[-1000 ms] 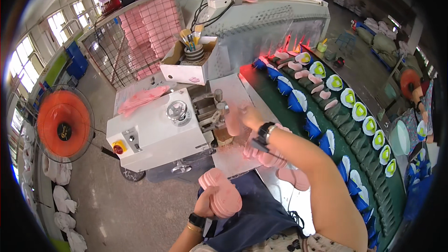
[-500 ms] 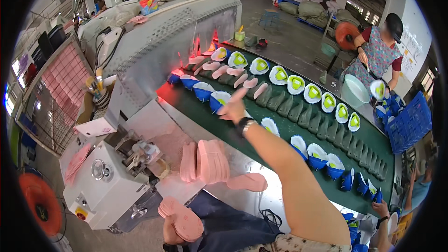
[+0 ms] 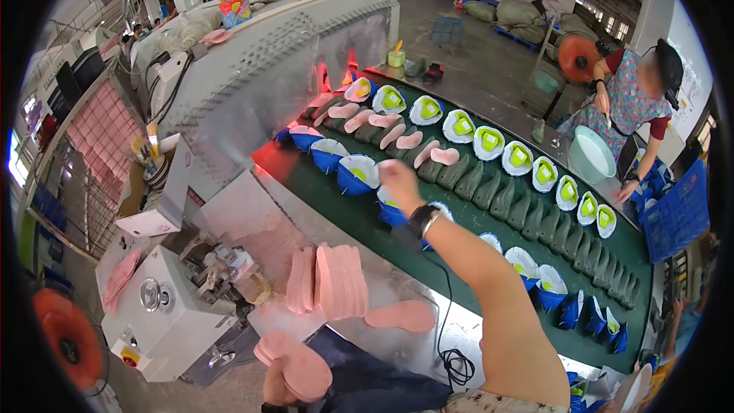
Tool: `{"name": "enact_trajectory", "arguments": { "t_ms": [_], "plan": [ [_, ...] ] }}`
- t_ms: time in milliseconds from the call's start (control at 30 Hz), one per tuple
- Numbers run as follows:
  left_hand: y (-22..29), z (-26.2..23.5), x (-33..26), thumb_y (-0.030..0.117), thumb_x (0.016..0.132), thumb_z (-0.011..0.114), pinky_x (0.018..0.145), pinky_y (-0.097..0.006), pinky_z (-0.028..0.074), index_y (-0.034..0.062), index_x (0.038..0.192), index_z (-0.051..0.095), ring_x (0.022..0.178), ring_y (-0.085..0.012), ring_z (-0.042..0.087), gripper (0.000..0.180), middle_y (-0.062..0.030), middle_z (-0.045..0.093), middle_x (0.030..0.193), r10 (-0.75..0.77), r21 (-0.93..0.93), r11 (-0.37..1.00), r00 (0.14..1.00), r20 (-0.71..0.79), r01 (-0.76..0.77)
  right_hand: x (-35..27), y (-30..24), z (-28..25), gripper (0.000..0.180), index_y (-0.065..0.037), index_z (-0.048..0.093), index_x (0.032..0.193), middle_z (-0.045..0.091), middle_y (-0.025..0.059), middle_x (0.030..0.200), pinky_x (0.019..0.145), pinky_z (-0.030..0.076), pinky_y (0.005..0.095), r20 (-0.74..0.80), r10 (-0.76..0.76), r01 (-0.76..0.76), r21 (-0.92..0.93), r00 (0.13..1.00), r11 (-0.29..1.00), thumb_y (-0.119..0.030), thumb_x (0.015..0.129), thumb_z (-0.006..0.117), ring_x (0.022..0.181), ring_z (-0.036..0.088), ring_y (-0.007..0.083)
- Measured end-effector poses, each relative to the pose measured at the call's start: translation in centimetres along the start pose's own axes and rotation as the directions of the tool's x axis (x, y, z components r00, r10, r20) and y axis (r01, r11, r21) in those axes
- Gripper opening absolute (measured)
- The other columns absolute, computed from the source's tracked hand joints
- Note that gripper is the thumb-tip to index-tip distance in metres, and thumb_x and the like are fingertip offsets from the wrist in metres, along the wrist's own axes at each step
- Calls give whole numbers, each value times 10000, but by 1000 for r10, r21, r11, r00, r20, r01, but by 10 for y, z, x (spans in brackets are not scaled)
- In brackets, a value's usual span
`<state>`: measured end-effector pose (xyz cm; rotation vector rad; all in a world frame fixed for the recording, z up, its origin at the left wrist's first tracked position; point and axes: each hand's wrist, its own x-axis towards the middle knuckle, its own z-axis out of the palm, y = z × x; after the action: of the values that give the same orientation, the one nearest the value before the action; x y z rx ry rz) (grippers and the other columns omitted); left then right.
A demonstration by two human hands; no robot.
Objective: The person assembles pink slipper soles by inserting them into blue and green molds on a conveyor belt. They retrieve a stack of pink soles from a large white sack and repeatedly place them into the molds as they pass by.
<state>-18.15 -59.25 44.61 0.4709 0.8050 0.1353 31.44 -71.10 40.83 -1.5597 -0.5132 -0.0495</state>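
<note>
My left hand [image 3: 277, 385], at the bottom, grips a small stack of pink insoles [image 3: 302, 367]. My right hand [image 3: 399, 183] reaches over the green conveyor belt [image 3: 367, 222], close to a blue upper with a white lining [image 3: 357, 174]. Its fingers are blurred and partly hidden, so whether it holds anything does not show. Just beyond it, a pink insole [image 3: 444, 155] lies on the row of dark shoe lasts [image 3: 485, 190]. Several more insoles lie on the lasts toward the red-lit machine opening. Beside the belt stand stacked pink insoles [image 3: 340, 283] and one lying flat [image 3: 400, 316].
A large grey machine [image 3: 267, 53] rises at the belt's far left end. A white press [image 3: 164, 313] stands at left, near an orange fan [image 3: 69, 340]. White-lined uppers [image 3: 488, 143] line the far side. Across the belt, a co-worker [image 3: 638, 92] stands by a pale basin [image 3: 591, 153] and blue crate [image 3: 677, 210].
One more pink insole now lies on the lasts where my right hand was reaching. That hand has drawn back slightly toward me. The co-worker's upper now stands at the far row's end.
</note>
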Motion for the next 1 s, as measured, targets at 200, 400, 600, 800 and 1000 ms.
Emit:
{"name": "enact_trajectory", "arguments": {
  "t_ms": [200, 400, 600, 800, 1000],
  "plan": [
    [4, 30, 7, 138, 919, 560, 785, -328, 532, -30, 1107, 566, 882, -201, 641, 253, -90, 641, 981, 288, 175, 945, 957, -45, -276, -195, -197, 105, 391, 10, 621, 914, 573, 182, 689, 582, 440, 373, 881, 253, -104, -230, 399, 968, -370, 934, 529, 630, 589, 262],
    [22, 21, -15, 217, 960, 506, 904, -367, 492, -30, 1222, 494, 1025, -239, 604, 359, -148, 602, 1131, 166, -109, 982, 982, 95, -156, -228, -172, 133, 280, 1, 600, 984, 642, 128, 814, 640, 478, 323, 779, 353, -254, -255, 518, 933, -232, 834, 644, 724, 624, 199],
    [20, -18, -56, 125, 898, 456, 1036, -419, 397, -41, 1330, 382, 1189, -308, 511, 468, -192, 517, 1279, -27, -185, 980, 976, 216, 68, -182, -98, 222, 360, 10, 562, 1079, 636, 128, 960, 669, 508, 294, 590, 385, -359, -169, 709, 918, -167, 783, 666, 832, 642, 218],
    [16, -34, -63, 129, 872, 489, 1037, -465, 394, -21, 1357, 354, 1192, -335, 508, 526, -212, 502, 1297, 26, -121, 993, 968, 250, 4, -156, -130, 238, 484, 14, 431, 1174, 604, 160, 1027, 782, 494, 415, 553, 666, -576, -362, 501, 733, -169, 795, 672, 906, 633, 274],
    [12, -54, -53, 145, 906, 500, 987, -418, 445, -40, 1275, 442, 1122, -307, 563, 417, -174, 571, 1217, -21, -138, 989, 987, 160, 43, -137, -119, 219, 334, -18, 588, 1037, 633, 209, 957, 740, 501, 449, 532, -213, 533, -570, 820, 626, -222, 781, 653, 815, 623, 402]
  ]
}}
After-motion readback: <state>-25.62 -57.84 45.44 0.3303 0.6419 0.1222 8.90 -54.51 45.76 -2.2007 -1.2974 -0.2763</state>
